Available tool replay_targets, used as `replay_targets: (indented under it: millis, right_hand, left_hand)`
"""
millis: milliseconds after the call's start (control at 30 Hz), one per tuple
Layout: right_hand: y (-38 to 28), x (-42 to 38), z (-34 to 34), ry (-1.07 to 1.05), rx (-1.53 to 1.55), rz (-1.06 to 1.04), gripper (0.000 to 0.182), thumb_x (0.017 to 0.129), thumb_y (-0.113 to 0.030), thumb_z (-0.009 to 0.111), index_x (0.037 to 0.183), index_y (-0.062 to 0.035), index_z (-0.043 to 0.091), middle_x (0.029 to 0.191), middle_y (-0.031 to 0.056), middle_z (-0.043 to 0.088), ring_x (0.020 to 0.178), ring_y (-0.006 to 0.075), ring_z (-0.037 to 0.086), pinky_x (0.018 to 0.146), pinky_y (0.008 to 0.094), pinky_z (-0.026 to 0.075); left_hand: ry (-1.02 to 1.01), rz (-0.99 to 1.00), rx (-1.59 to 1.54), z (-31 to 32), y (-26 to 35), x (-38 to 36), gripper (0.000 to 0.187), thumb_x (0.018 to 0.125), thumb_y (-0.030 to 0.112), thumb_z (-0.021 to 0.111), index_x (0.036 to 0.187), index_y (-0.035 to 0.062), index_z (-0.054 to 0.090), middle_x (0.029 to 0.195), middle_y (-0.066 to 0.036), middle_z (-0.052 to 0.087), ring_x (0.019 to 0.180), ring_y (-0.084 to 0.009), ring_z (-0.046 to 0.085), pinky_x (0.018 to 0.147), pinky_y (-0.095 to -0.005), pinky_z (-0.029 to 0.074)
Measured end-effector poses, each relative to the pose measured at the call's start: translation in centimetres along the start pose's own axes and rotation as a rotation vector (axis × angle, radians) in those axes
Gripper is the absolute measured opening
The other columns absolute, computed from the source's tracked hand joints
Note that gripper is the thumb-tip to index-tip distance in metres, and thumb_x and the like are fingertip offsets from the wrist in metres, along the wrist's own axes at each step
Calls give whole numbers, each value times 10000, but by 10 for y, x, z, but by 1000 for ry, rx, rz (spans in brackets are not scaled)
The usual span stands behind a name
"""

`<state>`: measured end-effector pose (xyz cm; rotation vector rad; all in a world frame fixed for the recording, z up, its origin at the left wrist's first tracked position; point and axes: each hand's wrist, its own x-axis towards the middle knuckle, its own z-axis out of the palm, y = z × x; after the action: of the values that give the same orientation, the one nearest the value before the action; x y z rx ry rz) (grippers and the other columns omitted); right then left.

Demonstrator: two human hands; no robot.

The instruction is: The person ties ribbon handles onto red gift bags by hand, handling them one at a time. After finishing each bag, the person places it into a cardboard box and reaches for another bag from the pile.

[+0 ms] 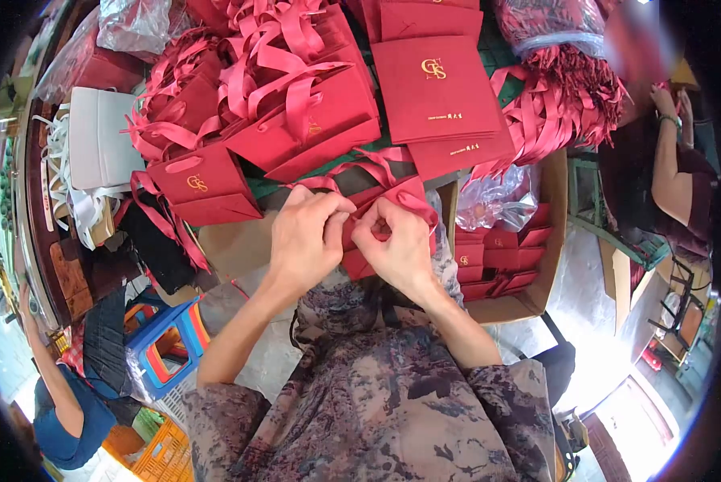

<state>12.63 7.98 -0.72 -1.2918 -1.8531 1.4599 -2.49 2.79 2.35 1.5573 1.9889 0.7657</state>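
While both hands were bunched up close together, the red bag [359, 263] they were on sat over the person's lap, just left of the cardboard box [555, 233]. The left hand [308, 239] had its fingers narrow, thumb and index pinched on the bag's upper part. The right hand [397, 245] was pinched on it too, thumb and index curled round into a ring, but I couldn't tell if paper or ribbon was between the tips. A pink ribbon [415, 202] lay looped across the bag, right by that hand.

As for the box, it had more red bags [501, 261] standing inside, with clear plastic [497, 201] scrunched up at its far end. Past the box and a bit left was a flat stack [437, 88] with gold lettering, and a big messy heap [320, 108] of ribboned bags sat farther left of it. Way off to the box's left were a white bag [99, 136] and a blue-framed stool [172, 337]. Somebody else's arm [672, 169] was over to the box's right.
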Motion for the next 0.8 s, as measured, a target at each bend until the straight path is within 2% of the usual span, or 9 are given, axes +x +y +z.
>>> replay_targets:
  millis: [200, 267, 367, 400, 500, 567, 600, 667, 800]
  right_hand:
    - [-2, -1, 0, 12, -44, 23, 132, 799, -98, 701, 792, 15, 633, 692, 113, 665, 612, 176, 646, 602, 306, 508]
    - [1, 0, 0, 8, -1, 31, 150, 784, -126, 706, 784, -5, 618, 684, 140, 654, 627, 274, 671, 600, 366, 519]
    - [5, -1, 6, 112, -15, -71, 133, 813, -106, 705, 799, -5, 619, 732, 149, 674, 648, 300, 677, 609, 386, 525]
    - [5, -3, 6, 112, -16, -75, 133, 813, -106, 705, 799, -5, 619, 732, 149, 674, 648, 300, 677, 609, 386, 525]
    - [8, -10, 2, 80, -40, -107, 128, 868, -77, 710, 865, 24, 633, 788, 145, 699, 672, 225, 690, 625, 337, 531]
    - [9, -15, -1, 95, -215, -247, 121, 857, -67, 718, 896, 5, 628, 835, 147, 682, 726, 290, 684, 642, 371, 532]
    - [8, -15, -3, 95, -216, -254, 121, 857, -67, 718, 896, 5, 628, 835, 147, 682, 726, 290, 684, 642, 371, 532]
    - [4, -15, -6, 58, -483, -311, 137, 831, -72, 727, 910, -28, 624, 829, 136, 637, 755, 338, 653, 659, 412, 521]
    - [3, -13, -7, 82, -520, -345, 141, 818, -71, 724, 904, -47, 615, 809, 126, 597, 774, 346, 633, 662, 441, 508]
  left_hand:
    - [62, 27, 20, 4, 5, -3, 76, 840, 27, 652, 890, 70, 690, 837, -96, 699, 804, -309, 571, 715, -416, 487]
    - [74, 47, 38, 9, 9, -7, 77, 843, 29, 649, 897, 67, 689, 846, -96, 699, 802, -309, 569, 716, -416, 485]
    - [71, 52, 43, 10, 6, -5, 84, 851, 33, 643, 913, 68, 689, 864, -94, 701, 804, -311, 568, 722, -414, 484]
    - [59, 37, 30, 9, 4, -3, 90, 857, 35, 640, 922, 72, 690, 872, -92, 703, 807, -312, 569, 725, -413, 485]
    - [69, 20, -13, 11, -3, -7, 91, 863, 58, 650, 934, 83, 701, 864, -89, 705, 816, -311, 570, 731, -409, 489]
    - [56, -1, -47, 11, -6, -9, 95, 857, 73, 668, 941, 91, 708, 860, -86, 707, 826, -307, 576, 736, -404, 493]
    - [39, -24, -82, 11, -6, -10, 103, 851, 88, 685, 949, 99, 716, 855, -84, 708, 836, -303, 581, 741, -400, 497]
    - [52, -5, -89, 13, -1, -14, 144, 838, 96, 715, 981, 93, 731, 869, -88, 717, 846, -287, 593, 756, -386, 504]
    - [76, -3, -85, 14, 1, -15, 228, 793, 115, 781, 1018, 94, 748, 853, -79, 709, 836, -270, 602, 764, -368, 511]
